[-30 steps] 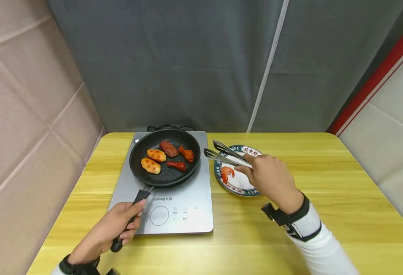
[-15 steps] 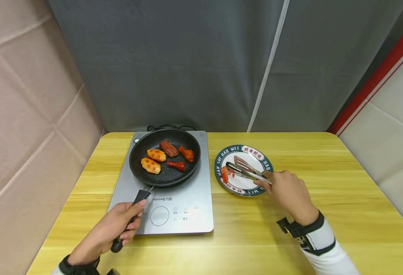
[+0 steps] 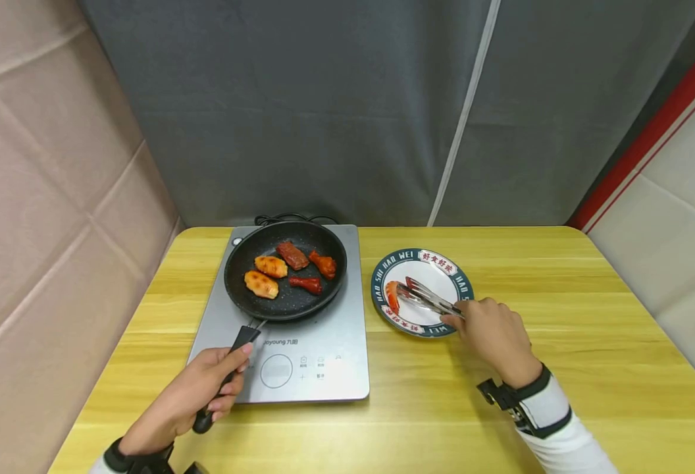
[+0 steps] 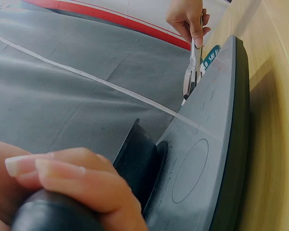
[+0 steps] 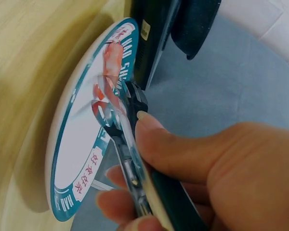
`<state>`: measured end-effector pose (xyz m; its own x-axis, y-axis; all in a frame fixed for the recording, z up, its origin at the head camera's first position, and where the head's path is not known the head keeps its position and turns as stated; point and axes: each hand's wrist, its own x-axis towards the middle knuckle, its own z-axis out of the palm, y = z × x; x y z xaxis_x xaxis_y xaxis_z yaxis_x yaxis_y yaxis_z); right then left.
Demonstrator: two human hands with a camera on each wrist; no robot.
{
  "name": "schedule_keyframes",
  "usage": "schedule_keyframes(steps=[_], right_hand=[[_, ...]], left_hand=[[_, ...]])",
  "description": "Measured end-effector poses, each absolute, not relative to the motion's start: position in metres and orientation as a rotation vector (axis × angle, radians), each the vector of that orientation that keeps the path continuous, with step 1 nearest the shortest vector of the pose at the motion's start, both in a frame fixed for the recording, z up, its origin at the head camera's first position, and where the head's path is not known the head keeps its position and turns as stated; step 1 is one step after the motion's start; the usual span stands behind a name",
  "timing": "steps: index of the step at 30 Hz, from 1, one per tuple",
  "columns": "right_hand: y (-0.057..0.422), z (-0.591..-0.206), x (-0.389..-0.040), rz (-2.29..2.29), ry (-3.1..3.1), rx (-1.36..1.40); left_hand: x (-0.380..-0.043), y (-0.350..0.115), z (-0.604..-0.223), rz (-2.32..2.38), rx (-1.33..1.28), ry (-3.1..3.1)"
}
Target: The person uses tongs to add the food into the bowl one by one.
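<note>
My left hand [image 3: 205, 385] grips the black handle [image 3: 244, 338] of a frying pan [image 3: 291, 307], which sits on a silver induction cooktop [image 3: 347, 368]. In the pan lie two browned chicken wings [image 3: 261, 284], a slab of dark meat [image 3: 291, 255] and two red drumsticks [image 3: 305, 284]. My right hand [image 3: 495, 339] holds metal tongs [image 3: 433, 302] over a white plate [image 3: 430, 270] with a patterned rim. At the plate's left side, the tong tips meet an orange shrimp [image 3: 391, 295]; whether they pinch it I cannot tell. The right wrist view shows thumb and fingers round the tongs [image 5: 130, 159].
A wooden table [image 3: 418, 421] carries everything, with the plate just right of the cooktop. Behind the pan lies a coiled black cable [image 3: 291, 217]. A grey curtain [image 3: 300, 118] hangs along the back, and a pale padded wall [image 3: 57, 217] stands at the left.
My right hand has brought the tongs from the gap between pan and plate rightward and down onto the plate, to the shrimp. Their arms have drawn closer together. The left hand and pan stay put.
</note>
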<state>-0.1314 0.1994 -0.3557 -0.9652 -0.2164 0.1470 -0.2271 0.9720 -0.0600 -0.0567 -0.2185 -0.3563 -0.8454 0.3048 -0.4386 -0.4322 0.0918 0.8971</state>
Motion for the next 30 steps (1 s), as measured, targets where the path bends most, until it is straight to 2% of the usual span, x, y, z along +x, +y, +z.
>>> schedule_keyframes(steps=[19, 30], right_hand=[[0.214, -0.357, -0.135, 0.127, -2.956, 0.312], [0.197, -0.356, -0.127, 0.109, -2.969, 0.384]], left_hand=[[-0.059, -0.216, -0.359, 1.801, -0.14, 1.843], [-0.057, -0.219, -0.357, 1.801, -0.135, 1.852]])
